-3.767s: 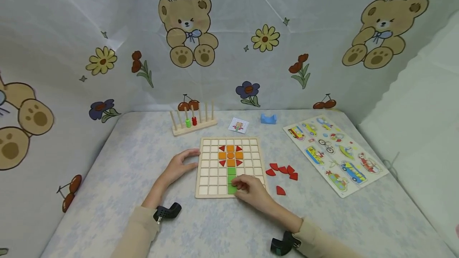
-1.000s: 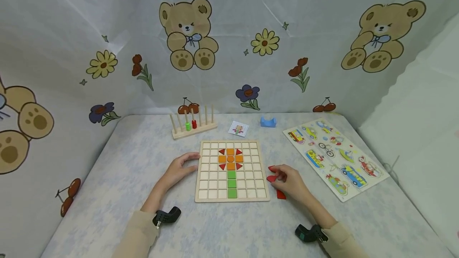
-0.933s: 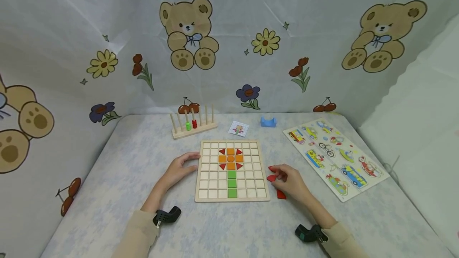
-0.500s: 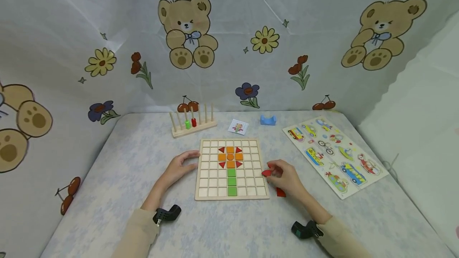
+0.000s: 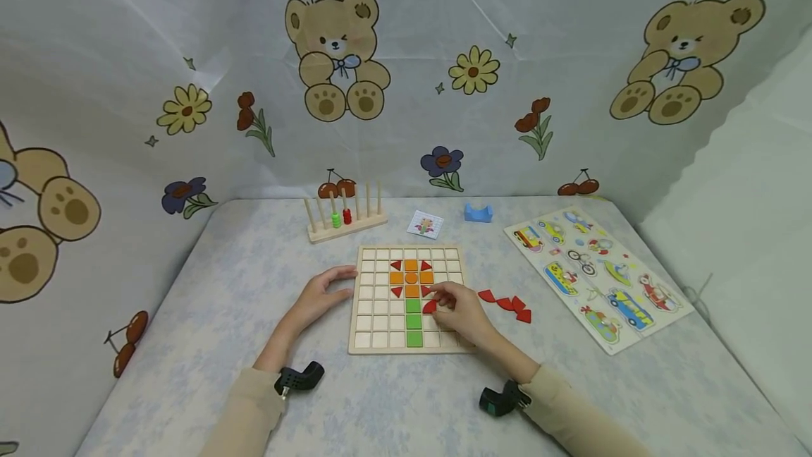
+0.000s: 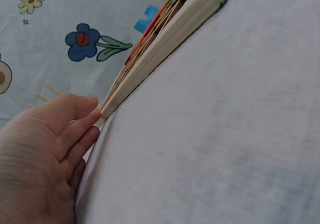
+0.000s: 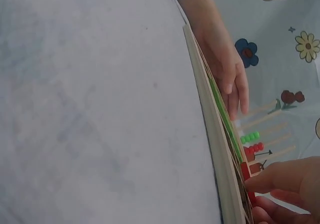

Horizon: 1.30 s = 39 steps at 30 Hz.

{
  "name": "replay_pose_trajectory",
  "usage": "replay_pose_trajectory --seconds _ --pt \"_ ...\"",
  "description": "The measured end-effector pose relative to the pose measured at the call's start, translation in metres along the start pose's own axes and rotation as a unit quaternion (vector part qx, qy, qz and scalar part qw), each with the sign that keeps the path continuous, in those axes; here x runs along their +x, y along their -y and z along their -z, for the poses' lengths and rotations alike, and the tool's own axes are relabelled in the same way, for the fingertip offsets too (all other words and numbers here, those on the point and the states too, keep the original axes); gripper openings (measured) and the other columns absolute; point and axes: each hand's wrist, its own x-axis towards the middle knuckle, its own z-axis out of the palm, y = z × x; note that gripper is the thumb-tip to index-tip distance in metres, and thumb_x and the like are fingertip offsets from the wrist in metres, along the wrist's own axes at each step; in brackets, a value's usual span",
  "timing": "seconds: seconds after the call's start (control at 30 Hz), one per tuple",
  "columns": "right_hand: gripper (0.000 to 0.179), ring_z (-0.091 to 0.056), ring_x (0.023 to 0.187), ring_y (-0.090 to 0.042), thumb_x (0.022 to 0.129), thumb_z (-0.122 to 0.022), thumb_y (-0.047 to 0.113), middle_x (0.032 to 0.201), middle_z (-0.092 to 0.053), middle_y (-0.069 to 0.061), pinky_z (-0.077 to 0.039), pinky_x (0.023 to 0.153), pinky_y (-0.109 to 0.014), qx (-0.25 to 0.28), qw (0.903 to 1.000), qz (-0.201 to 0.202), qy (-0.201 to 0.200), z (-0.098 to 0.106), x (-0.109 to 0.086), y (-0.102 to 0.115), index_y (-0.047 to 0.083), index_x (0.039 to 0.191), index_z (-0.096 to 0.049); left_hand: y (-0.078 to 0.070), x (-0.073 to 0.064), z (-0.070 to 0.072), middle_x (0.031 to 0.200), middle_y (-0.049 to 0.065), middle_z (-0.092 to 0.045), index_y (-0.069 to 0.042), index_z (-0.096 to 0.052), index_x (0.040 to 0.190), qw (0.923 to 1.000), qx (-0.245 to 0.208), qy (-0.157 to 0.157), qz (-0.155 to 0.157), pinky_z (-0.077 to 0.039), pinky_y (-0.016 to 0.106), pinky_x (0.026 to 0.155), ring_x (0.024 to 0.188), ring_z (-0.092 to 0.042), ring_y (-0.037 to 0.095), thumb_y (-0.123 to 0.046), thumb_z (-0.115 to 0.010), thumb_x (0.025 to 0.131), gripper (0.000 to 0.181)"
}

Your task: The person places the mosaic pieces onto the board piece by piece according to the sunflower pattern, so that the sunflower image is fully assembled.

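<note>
In the head view a wooden grid board (image 5: 376, 352) carries orange pieces (image 5: 411, 265), small red triangles (image 5: 396, 265) and a column of green squares (image 5: 414, 321). My right hand (image 5: 466, 316) is over the board and pinches a red quarter-circle tile (image 5: 430, 307) just right of the top green square. In the right wrist view, thumb and fingers meet on that red tile (image 7: 247, 176) at the board's surface. My left hand (image 5: 320, 296) touches the board's left edge with relaxed fingers; the left wrist view has its fingertips (image 6: 92, 99) at the board's corner.
Several loose red tiles (image 5: 505, 303) lie right of the board. Behind it stand a peg rack (image 5: 347, 228) with green and red beads, a pattern card (image 5: 425, 224) and a blue holder (image 5: 478, 213). A picture puzzle board (image 5: 599, 277) lies at the right.
My right hand was at the green squares, then went to the loose red tiles. It has picked one up and carried it left onto the board. The left hand has stayed at the edge.
</note>
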Motion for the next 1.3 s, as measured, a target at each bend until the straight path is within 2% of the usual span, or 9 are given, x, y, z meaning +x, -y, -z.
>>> replay_pose_trajectory --seconds 0.2,0.4,0.5,0.7,0.83,0.9,1.1,1.3 --pt "0.037 -0.058 0.081 -0.02 0.079 -0.07 -0.01 0.094 -0.068 -0.012 -0.049 0.069 -0.02 -0.003 0.9998 0.013 0.012 0.001 0.002 -0.003 -0.003 0.115 -0.069 -0.002 -0.001 0.0 0.137 0.015 -0.061 -0.006 -0.053 0.142 1.0 -0.001 0.001 0.003 -0.036 0.055 0.114 0.137 -0.047 0.034 -0.017 -0.068 0.095 0.051" --pt "0.036 -0.057 0.081 -0.018 0.08 -0.071 -0.01 0.094 -0.067 -0.013 -0.048 0.068 -0.019 0.009 0.9999 0.008 0.007 0.001 0.003 -0.002 -0.005 0.115 -0.067 -0.001 0.0 0.001 0.137 0.016 -0.061 -0.005 -0.052 0.143 0.9999 0.011 0.0 -0.004 -0.036 0.056 0.114 0.136 -0.048 0.035 -0.019 -0.068 0.095 0.052" --pt "0.034 -0.059 0.083 -0.019 0.082 -0.07 -0.007 0.095 -0.068 -0.015 -0.049 0.071 -0.02 0.01 0.9999 0.002 0.01 0.005 0.003 -0.002 -0.006 0.116 -0.067 -0.001 0.001 0.001 0.137 0.015 -0.061 -0.005 -0.053 0.142 1.0 0.004 0.0 0.002 -0.036 0.055 0.114 0.137 -0.047 0.034 -0.018 -0.068 0.095 0.051" --pt "0.037 -0.063 0.089 -0.023 0.085 -0.068 -0.006 0.102 -0.07 -0.016 -0.054 0.077 -0.026 -0.036 0.9991 -0.014 -0.018 0.033 0.003 -0.014 -0.005 0.122 -0.064 -0.001 0.002 0.0 0.137 0.014 -0.061 -0.007 -0.053 0.141 1.0 -0.002 0.0 0.007 -0.035 0.053 0.115 0.137 -0.047 0.032 -0.017 -0.067 0.096 0.049" --pt "0.04 -0.064 0.092 -0.029 0.082 -0.071 -0.009 0.103 -0.07 -0.018 -0.055 0.079 -0.036 -0.079 0.9952 -0.027 -0.052 0.059 -0.002 -0.03 -0.006 0.121 -0.065 -0.001 0.001 0.0 0.137 0.015 -0.061 -0.005 -0.053 0.141 1.0 0.004 -0.003 0.004 -0.036 0.054 0.114 0.136 -0.048 0.034 -0.017 -0.067 0.096 0.049" --pt "0.04 -0.064 0.093 -0.031 0.081 -0.074 -0.008 0.103 -0.07 -0.019 -0.055 0.079 -0.039 -0.098 0.993 -0.034 -0.056 0.069 -0.006 -0.037 -0.007 0.119 -0.065 -0.001 0.0 0.0 0.137 0.015 -0.061 -0.006 -0.053 0.141 1.0 0.004 -0.005 0.008 -0.036 0.054 0.114 0.136 -0.048 0.033 -0.016 -0.067 0.096 0.049" --pt "0.04 -0.068 0.092 -0.033 0.082 -0.076 -0.004 0.102 -0.07 -0.02 -0.058 0.078 -0.032 -0.101 0.9931 -0.044 -0.041 0.079 -0.014 -0.05 -0.007 0.119 -0.064 0.0 -0.001 0.001 0.137 0.014 -0.061 -0.006 -0.054 0.141 0.9999 -0.001 -0.004 0.015 -0.036 0.053 0.115 0.137 -0.048 0.032 -0.016 -0.067 0.096 0.048" --pt "0.033 -0.068 0.084 -0.025 0.087 -0.071 -0.002 0.099 -0.071 -0.019 -0.055 0.072 -0.023 -0.09 0.9942 -0.038 -0.046 0.079 -0.013 -0.047 -0.006 0.119 -0.065 0.0 0.002 0.0 0.137 0.016 -0.061 -0.005 -0.053 0.141 1.0 -0.006 -0.001 0.005 -0.035 0.054 0.115 0.137 -0.047 0.034 -0.017 -0.067 0.096 0.049"
